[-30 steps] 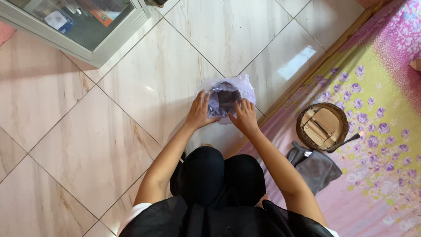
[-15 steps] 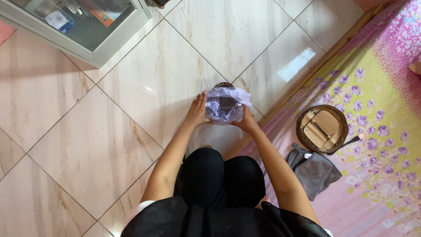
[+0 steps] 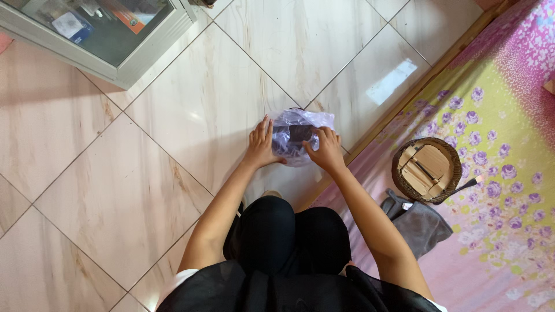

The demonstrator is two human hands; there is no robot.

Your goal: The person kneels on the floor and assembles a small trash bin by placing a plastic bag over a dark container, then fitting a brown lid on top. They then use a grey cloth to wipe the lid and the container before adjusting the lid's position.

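Your left hand (image 3: 261, 145) and right hand (image 3: 325, 151) press against the sides of a clear bag (image 3: 298, 138) sitting on the tile floor (image 3: 191, 110), fingers spread, not clamped. The thin plastic could slip or tear if you squeeze harder. The dark object (image 3: 299, 134) inside is hard to identify through the film.

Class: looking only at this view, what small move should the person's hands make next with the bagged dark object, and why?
Probably draw the loose clear plastic bag snug around the dark object inside: the left hand and right hand already flank it, and the plastic bunches loosely on top.
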